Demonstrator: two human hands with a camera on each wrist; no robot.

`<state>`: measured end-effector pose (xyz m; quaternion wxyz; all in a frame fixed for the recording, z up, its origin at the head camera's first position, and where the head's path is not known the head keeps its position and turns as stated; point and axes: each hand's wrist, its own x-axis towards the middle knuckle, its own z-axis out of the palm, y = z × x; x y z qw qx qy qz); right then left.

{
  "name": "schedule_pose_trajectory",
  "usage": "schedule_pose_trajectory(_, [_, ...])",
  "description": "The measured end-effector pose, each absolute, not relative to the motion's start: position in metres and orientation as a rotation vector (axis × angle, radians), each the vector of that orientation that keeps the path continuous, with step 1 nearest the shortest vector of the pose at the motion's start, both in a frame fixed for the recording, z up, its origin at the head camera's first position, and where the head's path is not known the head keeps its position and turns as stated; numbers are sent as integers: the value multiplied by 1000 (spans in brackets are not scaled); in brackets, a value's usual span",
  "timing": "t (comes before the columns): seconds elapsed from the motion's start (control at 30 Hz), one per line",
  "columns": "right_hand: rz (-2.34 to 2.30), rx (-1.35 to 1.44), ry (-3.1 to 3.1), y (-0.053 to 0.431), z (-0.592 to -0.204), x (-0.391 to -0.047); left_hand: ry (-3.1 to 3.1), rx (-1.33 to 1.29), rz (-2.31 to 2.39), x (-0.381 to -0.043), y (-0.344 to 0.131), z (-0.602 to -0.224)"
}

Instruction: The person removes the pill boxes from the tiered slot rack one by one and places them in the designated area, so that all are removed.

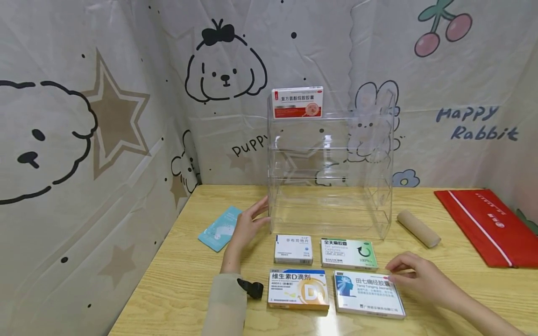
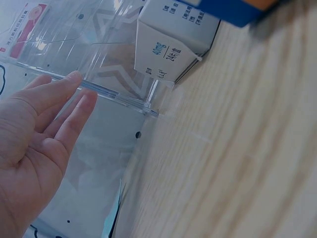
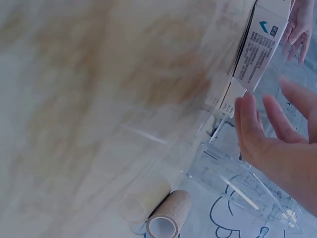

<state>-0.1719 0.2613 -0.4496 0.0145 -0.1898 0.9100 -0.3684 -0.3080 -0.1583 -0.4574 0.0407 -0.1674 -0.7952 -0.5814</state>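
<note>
A clear plastic tiered rack stands upright on the wooden table, a red-and-white medicine box on its top tier at the left. My left hand is at the rack's left side, fingertips right at its edge; the left wrist view shows these fingers extended. At the right end of a white-and-blue medicine box is my right hand, its fingers loosely bent with nothing between them. Beside that box lie an orange-and-white vitamin D box, a green-and-white box and a small white box.
A turquoise packet lies left of the rack, partly behind my left hand. Right of the rack are a brown cardboard tube and a flat red pouch. A printed cloth hangs behind the table and along its left side.
</note>
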Motion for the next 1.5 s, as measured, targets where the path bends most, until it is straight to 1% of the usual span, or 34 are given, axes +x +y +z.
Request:
schedule_pose_trajectory(0.2, [-1313, -689, 2906, 255, -443, -179, -2437, -504, -1788, -308, -159, -458])
schedule_pose_trajectory(0.47, [-1455, -895, 2994, 241, -419, -197, -2453, -506, -1780, -308, -159, -457])
schedule_pose_trajectory(0.77, [-1439, -973, 3124, 227, -377, -232, -2447, -495, -1787, -306, -160, -457])
schedule_pose_trajectory(0.97, [-1511, -1096, 3094, 211, -343, -255, -2436, -509, -1783, -308, -160, -458])
schedule_pose_trajectory(1.17, [-1579, -1208, 3103, 199, -317, -282, -2446, -522, -1767, -308, -160, -457])
schedule_pose_trajectory(1.33, [-1594, -1223, 3154, 190, -298, -306, -2450, -522, -1737, -309, -161, -457])
schedule_pose_trajectory(1.5, [-1599, -1175, 3199, 183, -281, -329, -2423, -558, -1721, -309, -161, -458])
